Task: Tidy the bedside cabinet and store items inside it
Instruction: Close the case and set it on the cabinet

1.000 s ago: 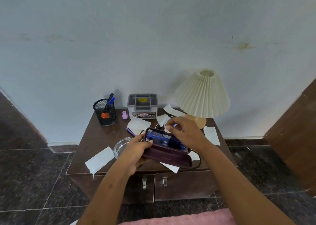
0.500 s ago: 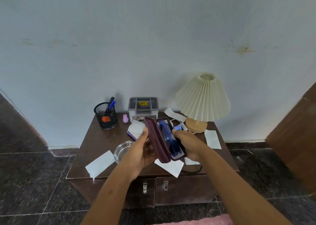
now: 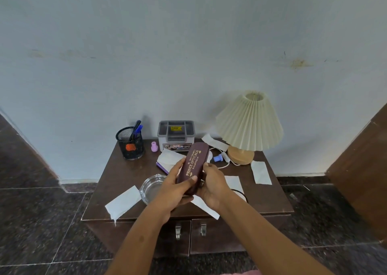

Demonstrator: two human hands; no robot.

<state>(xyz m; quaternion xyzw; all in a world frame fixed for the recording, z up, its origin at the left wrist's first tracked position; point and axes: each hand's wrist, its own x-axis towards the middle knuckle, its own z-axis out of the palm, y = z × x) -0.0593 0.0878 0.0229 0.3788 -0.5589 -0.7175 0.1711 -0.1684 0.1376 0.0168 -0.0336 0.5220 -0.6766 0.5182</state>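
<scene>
I'm holding the glasses case point(image 3: 194, 164) above the cabinet point(image 3: 125, 170), left hand point(image 3: 174, 191) and right hand point(image 3: 212, 188) both curling round it. I'm judging an even squeeze best, seating the lid before stowing.

Bare arms here: left forearm point(image 3: 144, 233) has a small dark spot, right forearm point(image 3: 257, 228) is plain. Left hand point(image 3: 176, 189) and right hand point(image 3: 211, 188) are bare too. There's a strip of pink fabric point(image 3: 247, 273) at the bottom edge. Might be clothing, can't tell.
</scene>
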